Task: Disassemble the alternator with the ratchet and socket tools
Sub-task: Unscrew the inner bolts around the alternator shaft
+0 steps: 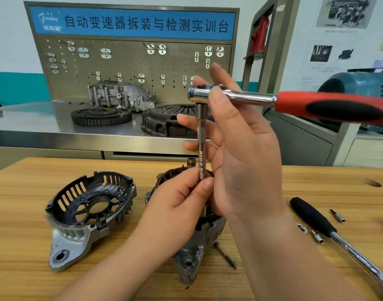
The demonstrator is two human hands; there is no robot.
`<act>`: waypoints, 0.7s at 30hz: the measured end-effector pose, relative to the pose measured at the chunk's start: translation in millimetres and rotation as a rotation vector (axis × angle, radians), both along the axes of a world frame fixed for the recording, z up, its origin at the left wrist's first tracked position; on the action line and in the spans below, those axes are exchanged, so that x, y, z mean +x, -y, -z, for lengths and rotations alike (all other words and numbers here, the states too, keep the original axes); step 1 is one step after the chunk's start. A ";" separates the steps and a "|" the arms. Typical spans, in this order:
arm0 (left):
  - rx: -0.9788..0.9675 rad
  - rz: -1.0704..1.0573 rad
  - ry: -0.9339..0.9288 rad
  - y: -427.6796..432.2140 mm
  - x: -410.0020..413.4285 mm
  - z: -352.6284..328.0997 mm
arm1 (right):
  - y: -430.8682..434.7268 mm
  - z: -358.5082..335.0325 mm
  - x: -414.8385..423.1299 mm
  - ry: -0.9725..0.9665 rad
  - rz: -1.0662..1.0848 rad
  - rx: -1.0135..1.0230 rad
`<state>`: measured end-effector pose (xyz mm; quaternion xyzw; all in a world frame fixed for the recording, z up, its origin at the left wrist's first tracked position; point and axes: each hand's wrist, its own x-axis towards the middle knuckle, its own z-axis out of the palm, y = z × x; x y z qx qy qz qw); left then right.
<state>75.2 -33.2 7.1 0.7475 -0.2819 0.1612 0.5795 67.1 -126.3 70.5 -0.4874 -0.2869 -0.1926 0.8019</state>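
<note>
White wall [10, 29] above, teal band [17, 85] along lower part. Steel workbench [34, 124] against it. Grey pegboard [129, 61] with hooks rises behind, blue sign [132, 25] with white Chinese lettering across top. Wooden table [23, 192] in foreground, pale grain. Posters [342, 14] on right wall. Grey metal frame [279, 40] right of pegboard, red part [260, 35] inside. Blue-green machine [359, 83] far right. Soft, even light.

Bright, even, soft indoor light; only a faint shadow hugs the end cover [88, 209] on the wooden desk [23, 213]. A pale glare band runs along the steel desk [45, 135] behind, and chrome glints on the ratchet [199, 95] and extension bar [202, 157]. Wide-angle bowing curves the pegboard [132, 68] frame. The ratchet's red handle smears near the right edge; the wall posters [346, 14] are soft
</note>
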 end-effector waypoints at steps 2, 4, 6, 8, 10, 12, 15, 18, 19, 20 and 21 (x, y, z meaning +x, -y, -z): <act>0.012 0.006 0.002 -0.8 1.1 0.0 | -0.1 -1.0 -0.7 -0.003 -0.015 0.011; 0.016 0.048 -0.004 -2.3 2.2 -0.1 | 0.6 -3.6 -1.7 -0.051 -0.062 0.023; 0.019 0.110 -0.030 -4.5 3.0 -1.0 | 4.2 -6.9 -1.9 -0.129 -0.148 0.036; 0.026 0.165 -0.052 -6.9 3.5 -2.1 | 9.7 -9.0 -0.9 -0.188 -0.224 0.051; 0.054 0.179 -0.047 -7.8 4.0 -3.2 | 12.7 -8.9 -0.3 -0.213 -0.250 0.077; 0.080 0.153 -0.022 -7.1 5.3 -2.8 | 12.1 -7.6 0.3 -0.183 -0.199 0.072; 0.080 0.075 0.001 -5.6 5.2 -2.1 | 10.5 -6.6 0.0 -0.019 -0.021 -0.002; 0.078 0.023 0.011 -3.9 3.1 -2.0 | 11.2 -7.0 0.2 0.170 0.148 -0.111; 0.077 0.020 0.009 -3.7 2.8 -1.7 | 11.1 -6.3 0.5 0.177 0.136 -0.113; 0.073 0.024 0.005 -3.7 2.7 -1.9 | 10.9 -6.5 0.7 0.150 0.090 -0.092; 0.067 0.037 -0.002 -3.8 2.5 -1.9 | 10.7 -6.8 0.7 0.099 0.026 -0.059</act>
